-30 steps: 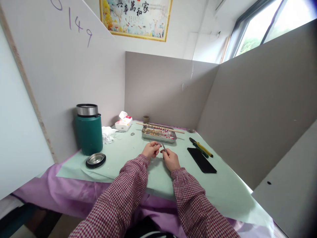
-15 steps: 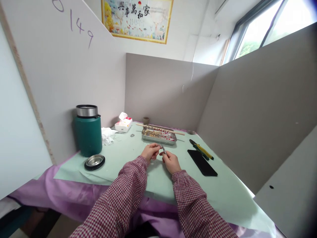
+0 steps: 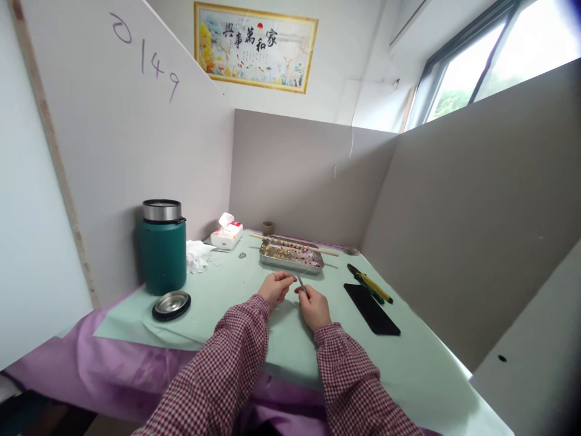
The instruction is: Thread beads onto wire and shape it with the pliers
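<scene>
My right hand [image 3: 315, 307] is closed around slim metal tweezers [image 3: 301, 283], whose tips point up and to the left. Just left of it, my left hand [image 3: 275, 288] is pinched at the fingertips, close to the tweezers' tips. What sits in that pinch is too small to make out; a faint thin strand seems to show near the fingers. Both hands are above the green table cover [image 3: 218, 309]. Beyond them stands a metal tray [image 3: 290, 264] holding small red and gold pieces, with a wooden stick [image 3: 327, 251] carrying small beads or pieces laid across it.
At the right lie yellow-and-green handled pliers [image 3: 374, 286] and a black phone-like slab [image 3: 371, 309]. On the left are a green flask [image 3: 164, 257], its lid [image 3: 171, 305], crumpled tissue [image 3: 196, 255] and a tissue pack [image 3: 227, 234]. A small cup [image 3: 268, 227] stands behind the tray. Grey partitions [image 3: 313, 175] enclose the table.
The camera view has tilted up slightly, so everything appears lower. My hands keep nearly the same pose, with the tweezers still by the left fingertips.
</scene>
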{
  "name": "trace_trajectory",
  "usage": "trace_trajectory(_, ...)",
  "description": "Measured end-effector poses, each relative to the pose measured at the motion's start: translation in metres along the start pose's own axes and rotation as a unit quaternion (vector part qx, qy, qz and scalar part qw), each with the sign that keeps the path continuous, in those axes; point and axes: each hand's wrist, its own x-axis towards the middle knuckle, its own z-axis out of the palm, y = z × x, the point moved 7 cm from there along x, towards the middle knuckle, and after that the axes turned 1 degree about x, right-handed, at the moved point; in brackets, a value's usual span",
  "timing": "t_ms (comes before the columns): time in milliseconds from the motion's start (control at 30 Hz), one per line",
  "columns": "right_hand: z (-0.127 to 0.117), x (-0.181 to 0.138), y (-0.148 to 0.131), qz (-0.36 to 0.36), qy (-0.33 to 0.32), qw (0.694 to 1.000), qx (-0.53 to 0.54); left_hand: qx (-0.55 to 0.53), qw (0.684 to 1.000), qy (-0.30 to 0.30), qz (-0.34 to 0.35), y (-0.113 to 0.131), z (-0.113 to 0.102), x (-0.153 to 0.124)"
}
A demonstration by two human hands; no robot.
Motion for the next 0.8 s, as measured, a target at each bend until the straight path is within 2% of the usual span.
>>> trace_trajectory(467,0.0,0.002,0.009,0.037,0.003,0.997,0.064,0.011,1.0,0.023,0.001,0.001,-0.004,0.0)
trace_trajectory(667,0.007,0.006,0.018,0.055,-0.014,0.99,0.131,-0.007,1.0,0.006,0.004,0.001,-0.004,0.001)
trace_trajectory(800,0.005,0.005,0.019,0.063,-0.007,0.989,0.136,-0.006,1.0,0.013,-0.002,-0.001,-0.006,0.001)
